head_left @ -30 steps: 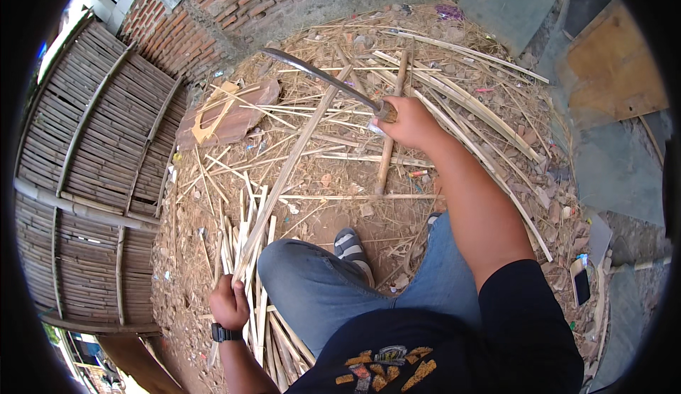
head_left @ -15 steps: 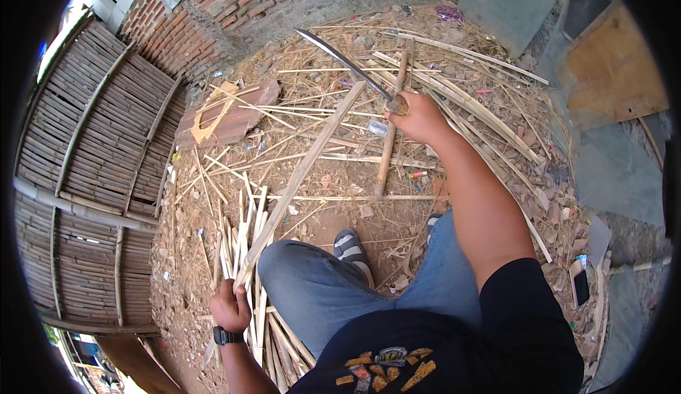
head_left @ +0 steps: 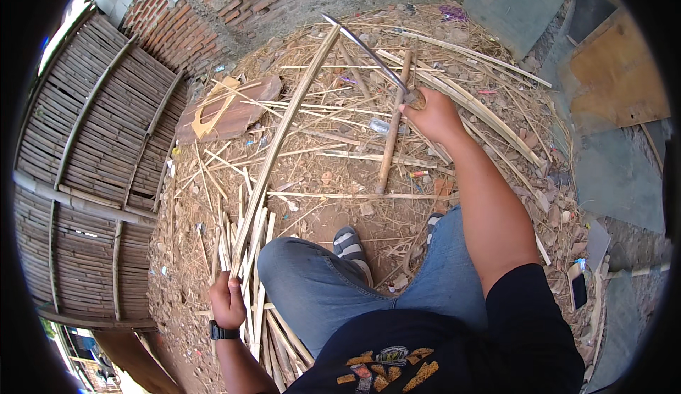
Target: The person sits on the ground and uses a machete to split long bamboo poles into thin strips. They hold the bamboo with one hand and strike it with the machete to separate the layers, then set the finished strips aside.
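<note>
Head view. Since the earlier frame, the far end of the long wooden strip (head_left: 285, 126) has swung away from the body and leftward, and the knife (head_left: 372, 55) has shifted slightly outward. The hands are well apart: the left hand (head_left: 228, 302) is clamped around the strip's near end, beside the left knee (head_left: 284, 263); the right hand (head_left: 434, 114) is closed around the knife's handle. The strip slants above the littered ground (head_left: 330, 213), passing over a pile of split strips (head_left: 257, 273).

Risks, as judged: gripped at one end only, the strip could twist or whip under a blow; the blade could then glance off its narrow face and travel toward the knee or the left hand.

Obscured: whether blade and strip touch near their tips cannot be told; the right fingers are mostly concealed; the right foot (head_left: 432, 225) is largely covered by the trouser leg.
</note>
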Tool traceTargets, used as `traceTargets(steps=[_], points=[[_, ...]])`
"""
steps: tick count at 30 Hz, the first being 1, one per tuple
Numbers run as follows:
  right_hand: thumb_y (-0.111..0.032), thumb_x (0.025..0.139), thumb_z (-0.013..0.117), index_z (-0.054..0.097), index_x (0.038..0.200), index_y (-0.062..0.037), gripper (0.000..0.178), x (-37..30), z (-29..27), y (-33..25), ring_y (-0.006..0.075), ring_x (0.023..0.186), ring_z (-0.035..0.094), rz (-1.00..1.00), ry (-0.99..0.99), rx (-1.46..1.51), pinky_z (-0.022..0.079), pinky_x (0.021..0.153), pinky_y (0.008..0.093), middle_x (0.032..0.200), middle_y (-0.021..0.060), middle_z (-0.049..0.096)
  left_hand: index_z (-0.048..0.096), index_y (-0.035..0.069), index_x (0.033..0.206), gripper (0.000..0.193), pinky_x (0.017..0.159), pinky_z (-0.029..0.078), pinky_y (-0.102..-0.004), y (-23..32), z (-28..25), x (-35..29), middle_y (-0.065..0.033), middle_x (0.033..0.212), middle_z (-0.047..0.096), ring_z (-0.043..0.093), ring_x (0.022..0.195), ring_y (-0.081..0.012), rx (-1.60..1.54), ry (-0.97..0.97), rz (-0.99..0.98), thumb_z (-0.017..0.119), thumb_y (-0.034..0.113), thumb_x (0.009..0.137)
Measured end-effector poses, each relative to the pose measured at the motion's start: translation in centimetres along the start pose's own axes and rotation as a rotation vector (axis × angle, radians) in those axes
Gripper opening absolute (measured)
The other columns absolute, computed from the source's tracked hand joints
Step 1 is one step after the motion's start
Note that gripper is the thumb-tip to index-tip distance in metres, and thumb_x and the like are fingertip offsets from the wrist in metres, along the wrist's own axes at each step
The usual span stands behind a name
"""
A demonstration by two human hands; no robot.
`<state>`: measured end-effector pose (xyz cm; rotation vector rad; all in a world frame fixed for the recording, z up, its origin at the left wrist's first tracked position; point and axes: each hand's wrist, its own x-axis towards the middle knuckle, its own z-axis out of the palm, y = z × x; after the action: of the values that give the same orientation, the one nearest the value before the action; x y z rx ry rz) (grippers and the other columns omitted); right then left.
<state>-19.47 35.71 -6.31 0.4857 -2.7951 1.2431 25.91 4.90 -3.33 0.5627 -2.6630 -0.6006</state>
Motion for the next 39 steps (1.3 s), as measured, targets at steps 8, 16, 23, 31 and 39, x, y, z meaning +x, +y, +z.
traceTargets(steps=[8, 16, 23, 31, 39], points=[[-0.031, 0.084, 0.076, 0.068, 0.113, -0.0048, 0.040, -2.7, -0.8, -3.7, 0.0349, 0.080, 0.072, -0.225, 0.072, 0.273, 0.055, 0.072, 0.0443, 0.085, 0.0174, 0.072, 0.059, -0.003, 0.082, 0.054, 0.056, 0.040, -0.0354, 2.1, 0.7, 1.1, -0.0112, 0.061, 0.054, 0.052, 0.057, -0.0202, -0.081, -0.195, -0.138, 0.045, 0.043, 0.107], [-0.021, 0.069, 0.080, 0.065, 0.093, -0.0087, 0.032, -7.1, 4.1, -6.8, 0.0349, 0.075, 0.068, -0.851, -0.162, 0.005, 0.053, 0.070, 0.0463, 0.075, 0.0124, 0.066, 0.061, -0.007, 0.088, 0.057, 0.053, 0.040, -0.0360, 3.3, 1.2, 3.0, -0.0130, 0.059, 0.054, 0.053, 0.054, -0.0220, -0.158, -0.208, -0.072, 0.046, 0.046, 0.105], [-0.021, 0.076, 0.076, 0.070, 0.115, -0.0077, 0.042, -4.3, 4.4, -5.2, 0.0397, 0.086, 0.070, -0.469, -0.259, 0.135, 0.055, 0.077, 0.0480, 0.089, 0.0214, 0.072, 0.056, -0.004, 0.083, 0.051, 0.049, 0.037, -0.0395, 3.1, 0.9, 3.4, -0.0138, 0.055, 0.051, 0.049, 0.048, -0.0243, 0.081, -0.101, 0.045, 0.059, 0.044, 0.100], [-0.017, 0.074, 0.074, 0.069, 0.102, -0.0055, 0.031, -7.6, 5.1, -8.2, 0.0378, 0.084, 0.070, -0.921, -0.308, -0.213, 0.055, 0.077, 0.0493, 0.083, 0.0179, 0.070, 0.059, -0.001, 0.082, 0.038, 0.051, 0.042, -0.0359, 3.3, 3.0, 2.7, -0.0123, 0.058, 0.056, 0.052, 0.049, -0.0240, -0.079, -0.163, -0.109, 0.075, 0.032, 0.092], [-0.021, 0.075, 0.074, 0.070, 0.110, -0.0124, 0.036, -5.0, 5.4, -5.2, 0.0379, 0.084, 0.070, -0.570, -0.361, 0.006, 0.055, 0.076, 0.0493, 0.084, 0.0177, 0.070, 0.059, -0.001, 0.083, 0.032, 0.052, 0.042, -0.0272, 4.2, 1.9, 3.5, -0.0029, 0.060, 0.058, 0.050, 0.054, -0.0082, -0.083, -0.073, -0.187, 0.083, 0.021, 0.086]])
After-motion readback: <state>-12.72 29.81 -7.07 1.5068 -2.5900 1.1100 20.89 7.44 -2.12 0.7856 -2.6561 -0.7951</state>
